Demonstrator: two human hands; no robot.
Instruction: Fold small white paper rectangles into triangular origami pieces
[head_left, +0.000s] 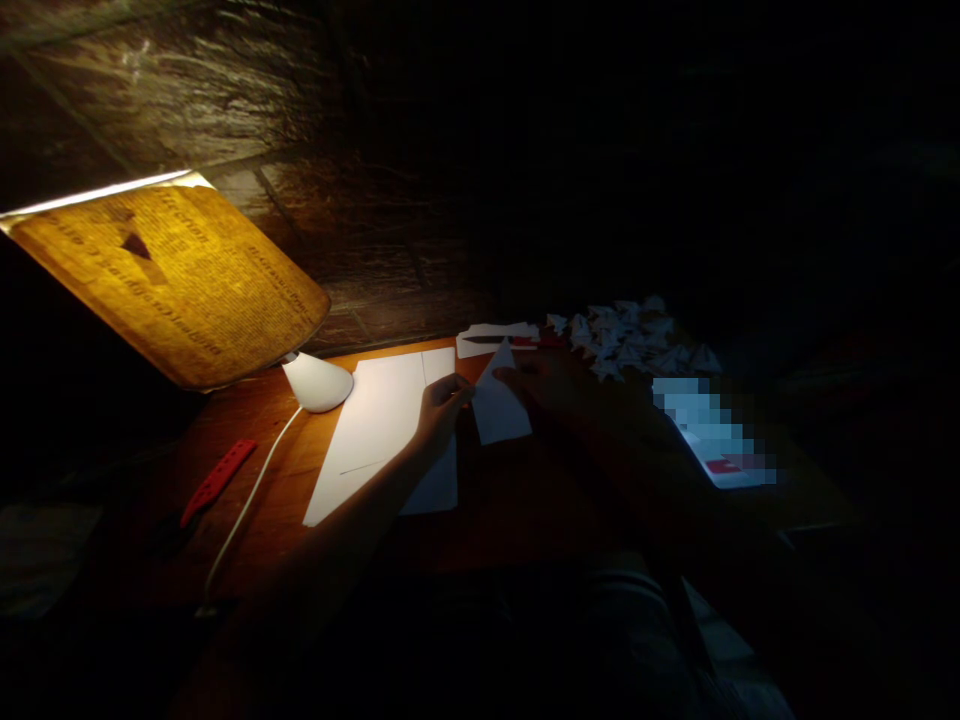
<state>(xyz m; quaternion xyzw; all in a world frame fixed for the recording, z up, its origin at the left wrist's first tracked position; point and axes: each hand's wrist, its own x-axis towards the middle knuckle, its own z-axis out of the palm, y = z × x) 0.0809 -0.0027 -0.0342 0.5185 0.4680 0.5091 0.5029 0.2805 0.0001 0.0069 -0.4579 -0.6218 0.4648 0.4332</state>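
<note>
A small piece of white paper with a pointed top is held just above the dark wooden table. My left hand pinches its left edge between thumb and fingers. On its upper right side, my right hand grips the paper, though deep shadow hides most of that hand. Large white sheets lie under and beside my left forearm, with thin lines on them. Behind the held paper, a knife with a dark blade and red handle rests partly on smaller white paper.
A lamp with a printed shade and white base stands at left, its cord running forward. Nearby lies a red-handled tool. Several folded paper pieces are piled back right, behind a lit phone. A stone wall borders the table.
</note>
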